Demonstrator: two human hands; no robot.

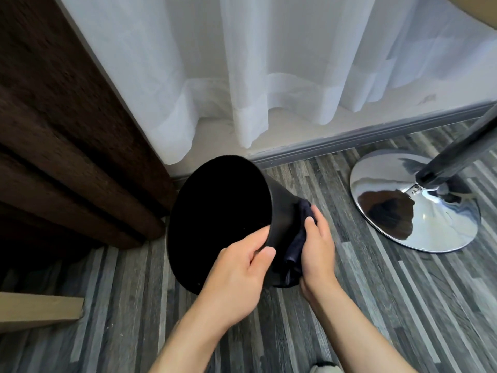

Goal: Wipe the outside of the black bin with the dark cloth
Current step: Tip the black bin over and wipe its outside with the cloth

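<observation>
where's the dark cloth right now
In the head view the dark cloth sits just right of centre, pressed by the right hand against the outer wall of the tilted black bin.

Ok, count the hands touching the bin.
2. The left hand grips the black bin at its rim; the right hand presses the dark cloth against its outer wall.

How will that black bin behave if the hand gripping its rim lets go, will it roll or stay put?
The black bin is tilted, mouth toward the camera, held at the rim by the left hand. Round and tapered, it would probably tip and roll in a curve. It looks light, since one hand holds it. The dark cloth looks floppy.
</observation>
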